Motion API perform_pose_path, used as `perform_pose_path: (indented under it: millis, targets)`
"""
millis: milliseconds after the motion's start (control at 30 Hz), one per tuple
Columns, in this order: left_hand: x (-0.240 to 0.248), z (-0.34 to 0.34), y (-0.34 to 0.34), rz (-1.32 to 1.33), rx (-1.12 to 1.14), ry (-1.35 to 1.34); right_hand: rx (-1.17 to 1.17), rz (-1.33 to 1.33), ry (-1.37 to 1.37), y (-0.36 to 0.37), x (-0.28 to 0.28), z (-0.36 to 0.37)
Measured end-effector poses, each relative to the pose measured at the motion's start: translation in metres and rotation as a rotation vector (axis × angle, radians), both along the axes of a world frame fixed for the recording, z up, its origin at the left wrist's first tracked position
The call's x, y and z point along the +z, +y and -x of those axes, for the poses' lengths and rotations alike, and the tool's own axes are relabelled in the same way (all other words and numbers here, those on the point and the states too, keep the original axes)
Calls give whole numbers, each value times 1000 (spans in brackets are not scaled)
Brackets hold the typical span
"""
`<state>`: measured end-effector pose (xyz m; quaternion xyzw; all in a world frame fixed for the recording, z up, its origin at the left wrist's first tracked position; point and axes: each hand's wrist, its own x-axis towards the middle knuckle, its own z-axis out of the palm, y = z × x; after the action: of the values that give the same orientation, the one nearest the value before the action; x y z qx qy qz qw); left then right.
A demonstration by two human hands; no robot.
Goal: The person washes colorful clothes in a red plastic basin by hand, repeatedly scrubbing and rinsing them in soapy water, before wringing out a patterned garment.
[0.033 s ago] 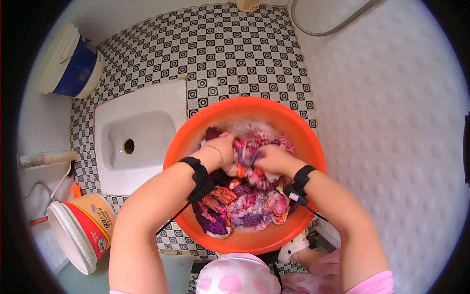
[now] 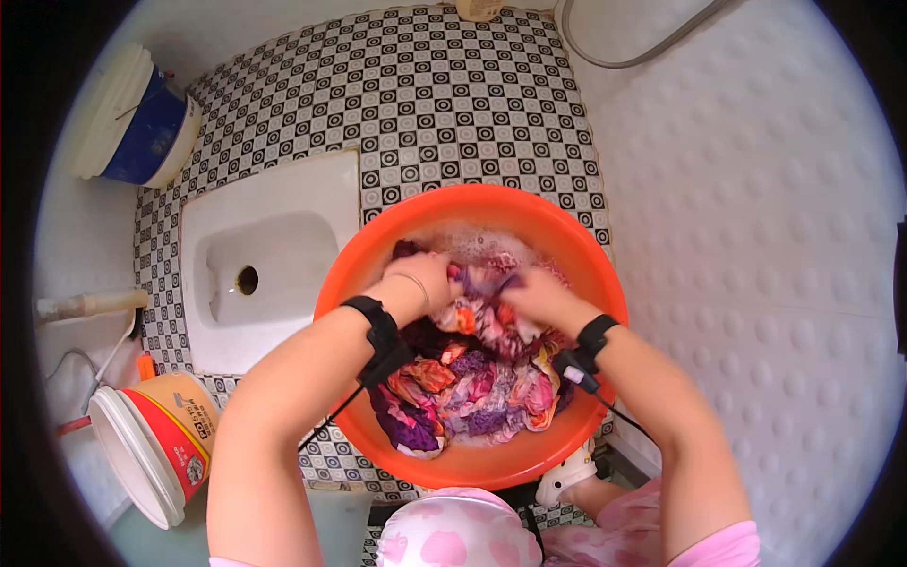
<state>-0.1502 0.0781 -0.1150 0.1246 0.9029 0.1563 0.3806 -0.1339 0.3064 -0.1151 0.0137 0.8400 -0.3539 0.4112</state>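
A round orange basin (image 2: 576, 444) holds soapy water and wet, crumpled patterned cloth (image 2: 487, 392) in purple, pink, red and orange. In its far half, my left hand (image 2: 422, 281) is closed on a bunched part of this cloth. My right hand (image 2: 539, 298) grips the same bunch from the other side, its fingers partly blurred. Between the two hands the fabric is lifted and gathered. Pale suds (image 2: 472, 244) float along the far inner wall of the basin. More cloth lies heaped in the near half, below my wrists.
A white squat toilet (image 2: 269, 345) is set into the black-and-white tiled floor (image 2: 444, 113) left of the basin. Buckets stand along the left: a blue-and-white one (image 2: 146, 132) and a red-and-tan one (image 2: 170, 430). A white bumpy wall (image 2: 746, 236) rises at the right; a grey hose (image 2: 642, 59) hangs beyond.
My hands have spread slightly apart, the right one shifting a little to the right. The cloth between them is stretched wider. The heap in the near half looks much the same.
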Motion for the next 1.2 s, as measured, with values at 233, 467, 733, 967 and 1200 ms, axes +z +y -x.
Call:
perform_pose_path:
  millis: [233,467,733,967,1200]
  targets:
    - [-1,0,-15,-80,-214,68,183,165,612,55,5,-20]
    - [13,-25,7,38,-347,24,390,-73,299,45,-24,8]
    - [32,-84,-51,-107,-179,200,415,-321,15,29,99,-18]
    - [55,-122,-88,-715,817,200,137,-263,21,29,194,-16]
    - [90,-90,-124,-595,907,341,-30,21,143,-5,147,2]
